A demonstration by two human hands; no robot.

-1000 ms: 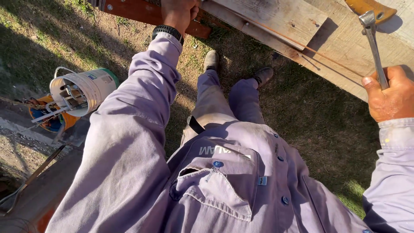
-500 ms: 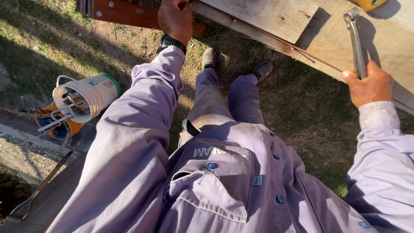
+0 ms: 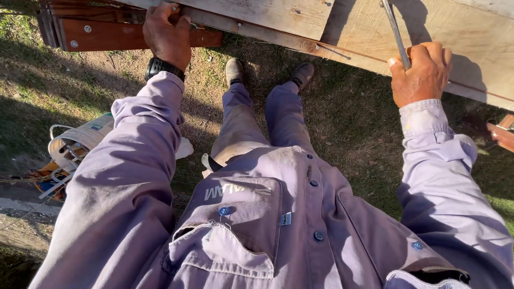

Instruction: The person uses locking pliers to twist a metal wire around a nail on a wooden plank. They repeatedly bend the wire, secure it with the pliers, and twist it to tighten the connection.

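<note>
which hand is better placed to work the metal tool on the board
Right. The right hand is already closed around the metal tool, whose shaft lies against the pale wooden board. The left hand is pressed on the board's lower edge by the red-brown wooden piece, far from the tool.

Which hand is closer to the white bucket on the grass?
Left. The left hand grips the wooden board's edge up above the white bucket; the right hand holds a thin metal tool far across the body.
</note>
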